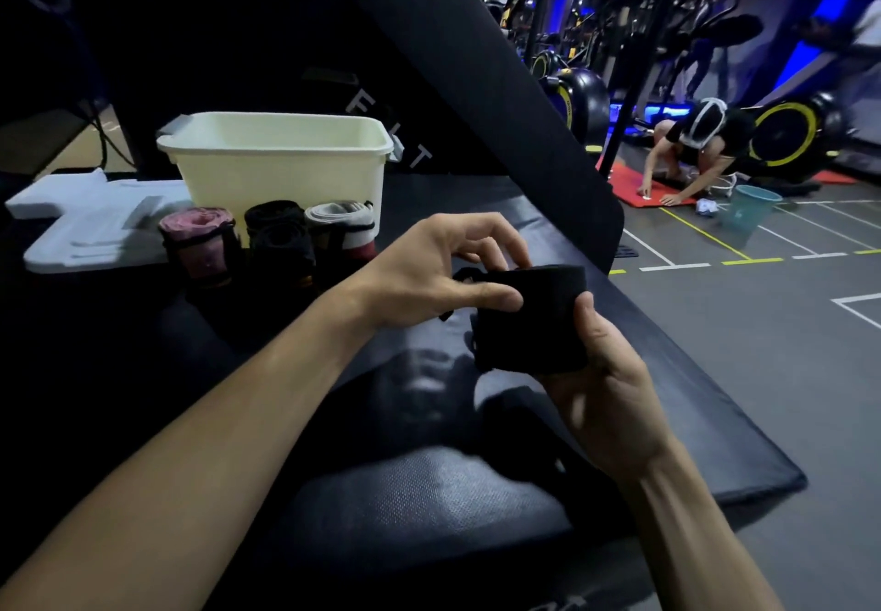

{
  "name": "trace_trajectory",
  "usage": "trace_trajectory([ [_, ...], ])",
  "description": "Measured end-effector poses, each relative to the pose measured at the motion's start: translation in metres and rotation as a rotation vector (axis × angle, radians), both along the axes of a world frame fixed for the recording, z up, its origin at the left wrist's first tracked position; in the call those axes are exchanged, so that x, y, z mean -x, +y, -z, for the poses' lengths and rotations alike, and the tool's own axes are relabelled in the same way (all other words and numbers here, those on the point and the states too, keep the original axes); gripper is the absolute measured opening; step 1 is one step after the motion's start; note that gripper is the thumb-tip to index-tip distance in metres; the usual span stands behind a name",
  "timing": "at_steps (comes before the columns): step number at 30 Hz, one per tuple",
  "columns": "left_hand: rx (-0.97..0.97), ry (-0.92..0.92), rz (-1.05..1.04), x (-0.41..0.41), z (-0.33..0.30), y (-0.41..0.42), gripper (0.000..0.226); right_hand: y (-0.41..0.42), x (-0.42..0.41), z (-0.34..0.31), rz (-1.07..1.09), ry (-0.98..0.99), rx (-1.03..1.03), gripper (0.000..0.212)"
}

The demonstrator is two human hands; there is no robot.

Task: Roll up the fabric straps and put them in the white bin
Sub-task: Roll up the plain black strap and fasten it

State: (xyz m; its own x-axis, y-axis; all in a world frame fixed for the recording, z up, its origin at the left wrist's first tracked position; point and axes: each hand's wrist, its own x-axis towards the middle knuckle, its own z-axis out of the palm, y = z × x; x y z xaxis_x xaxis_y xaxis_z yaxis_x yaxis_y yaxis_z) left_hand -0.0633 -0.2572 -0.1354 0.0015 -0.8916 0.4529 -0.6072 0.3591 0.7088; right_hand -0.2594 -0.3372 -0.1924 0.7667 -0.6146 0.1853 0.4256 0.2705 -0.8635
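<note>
While both hands grip it, black strap roll (531, 317) held by left hand (431, 272) fingertips, right hand (596, 372) cupping underneath, white bin (281, 167) behind.

We're in a gym — rows of exercise bikes (782, 134) with yellow-rimmed flywheels stand under blue lighting at the back, a black padded mat (429, 491) spreads in the foreground, taped lines (705, 238) mark the grey floor, and another person (691, 157) crouches over a red mat (634, 188) — a workout hall.
</note>
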Motion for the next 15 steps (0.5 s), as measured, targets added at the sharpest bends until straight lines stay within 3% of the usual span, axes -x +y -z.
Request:
trace_trajectory([
  [6,0.062,-0.006,-0.002,0.008,0.005,-0.006,0.026,-0.002,0.007,-0.002,-0.152,-0.023,-0.203,0.061],
  [11,0.081,-0.004,-0.036,0.017,0.008,-0.007,0.02,-0.006,0.009,0.001,0.038,0.041,0.068,0.044],
  [15,0.149,-0.155,-0.086,0.025,0.01,-0.011,0.026,-0.006,0.013,0.004,0.093,0.127,0.304,0.04],
])
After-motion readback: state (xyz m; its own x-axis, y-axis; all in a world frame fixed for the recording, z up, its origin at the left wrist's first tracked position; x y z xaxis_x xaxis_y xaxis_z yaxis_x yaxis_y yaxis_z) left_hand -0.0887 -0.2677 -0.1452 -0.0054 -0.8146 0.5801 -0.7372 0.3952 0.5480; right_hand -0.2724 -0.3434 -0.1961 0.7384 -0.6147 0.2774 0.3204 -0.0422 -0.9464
